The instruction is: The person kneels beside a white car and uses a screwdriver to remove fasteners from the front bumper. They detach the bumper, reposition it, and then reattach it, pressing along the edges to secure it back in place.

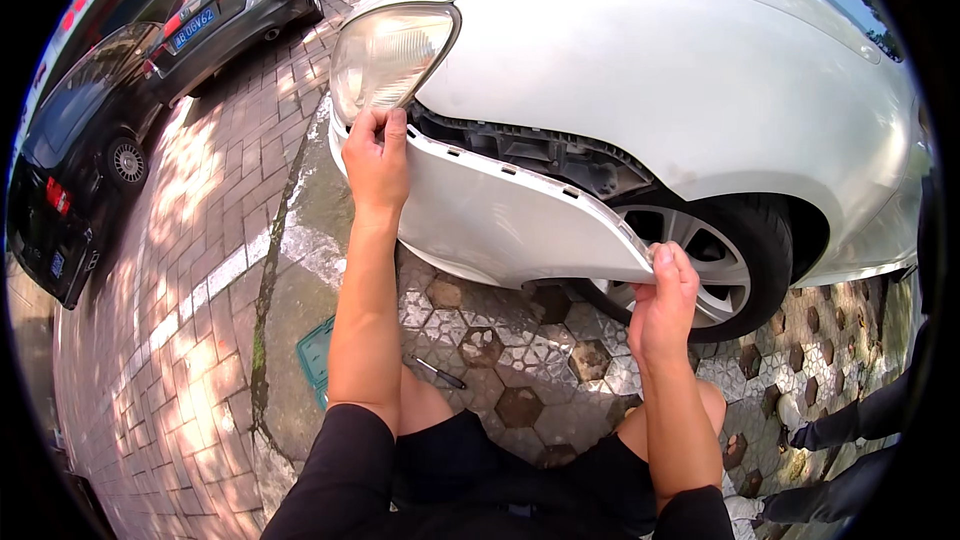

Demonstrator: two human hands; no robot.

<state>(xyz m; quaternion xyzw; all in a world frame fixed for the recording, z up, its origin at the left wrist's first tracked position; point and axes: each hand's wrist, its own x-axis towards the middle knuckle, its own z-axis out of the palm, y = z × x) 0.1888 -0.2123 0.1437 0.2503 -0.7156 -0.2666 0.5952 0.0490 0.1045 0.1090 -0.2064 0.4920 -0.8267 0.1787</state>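
Observation:
A white car bumper (500, 215) hangs partly away from the car's fender (640, 90), leaving a gap that shows a black plastic bracket (540, 150). My left hand (377, 165) pinches the bumper's upper edge just below the headlight (392, 55). At the bumper's rear corner, in front of the wheel (715, 265), my right hand (665, 305) grips the edge between thumb and fingers. Small slots run along the bumper's top edge between my hands. Both hands are closed on the same panel.
On the paving lie a screwdriver (440, 373) and, left of my left forearm, a green plastic case (316, 355). A person's legs (850, 420) are close at the right. Dark parked cars (215, 25) stand at the far left.

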